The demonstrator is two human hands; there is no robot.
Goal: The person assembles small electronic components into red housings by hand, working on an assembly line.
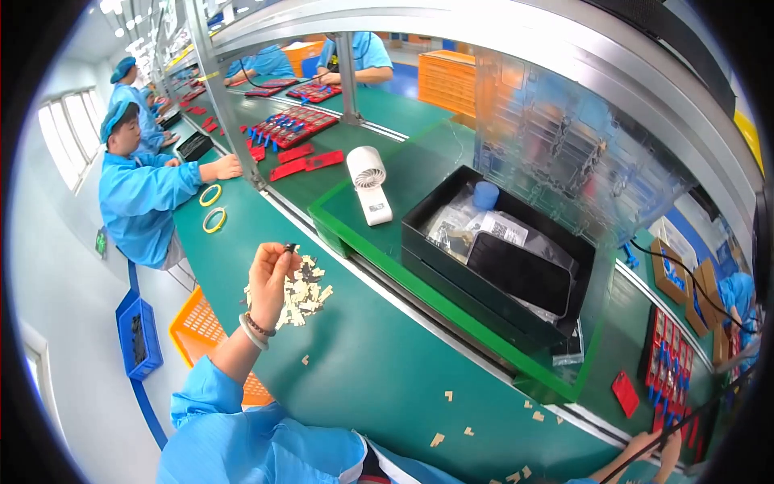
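Observation:
My left hand [270, 281] is raised above the green workbench [379, 363] and pinches a small black part [290, 248] between its fingertips. A bead bracelet and a white band sit on that wrist. Just right of the hand lies a pile of small beige pieces [306, 294]. Only part of my right hand [647, 446] shows, at the lower right edge beside a thin black cable [685, 423]. Whether it grips the cable I cannot tell.
Loose beige pieces [448, 395] are scattered near the front. A black bin [451, 262] with bags stands behind a green ledge, beside a white fan [368, 181]. Two yellow rings [213, 207] lie by a co-worker [141, 198] at the left. An orange basket [200, 329] and a blue crate [137, 339] sit below.

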